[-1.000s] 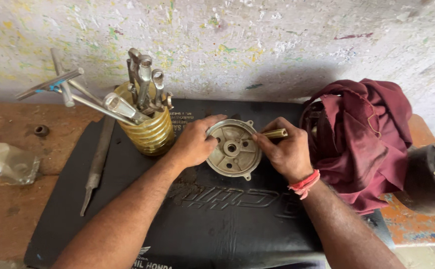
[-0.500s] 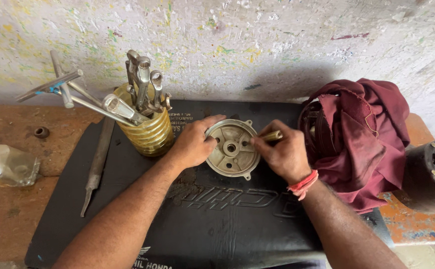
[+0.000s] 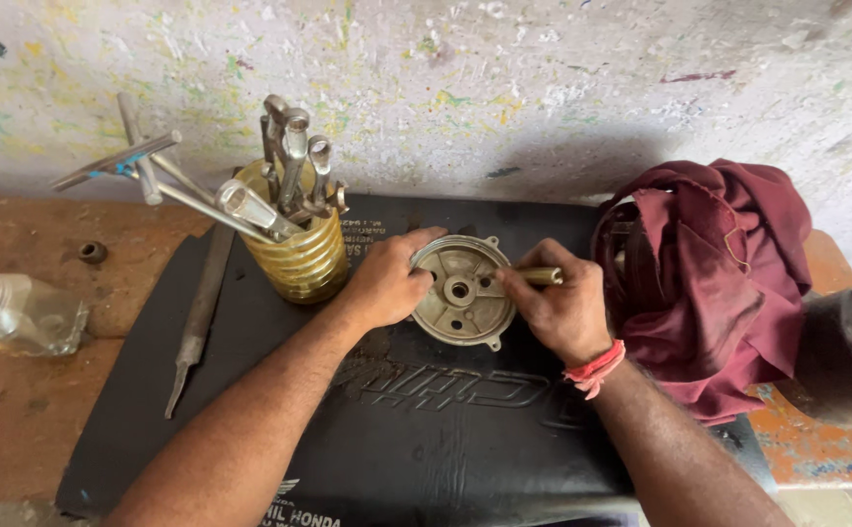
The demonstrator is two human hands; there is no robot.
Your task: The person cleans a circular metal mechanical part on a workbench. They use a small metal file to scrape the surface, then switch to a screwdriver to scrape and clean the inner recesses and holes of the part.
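Note:
A round grey metal cover (image 3: 460, 291) with a centre hole lies on a black mat (image 3: 416, 410). My left hand (image 3: 387, 283) grips the cover's left rim and steadies it. My right hand (image 3: 555, 307) holds a short brass-coloured tool (image 3: 540, 276), its tip resting on the cover's right side near the hub. A red thread band sits on my right wrist.
A yellowish ribbed jar (image 3: 301, 256) stuffed with spanners and socket tools stands left of the cover. A long file (image 3: 200, 317) lies at the mat's left edge, with a clear plastic container (image 3: 11, 312) beyond it. A maroon cloth (image 3: 709, 283) and a dark motor housing (image 3: 851, 356) sit at the right.
My right hand has shifted slightly left, bringing the tool's tip further onto the cover. The left hand and the cover stay where they were.

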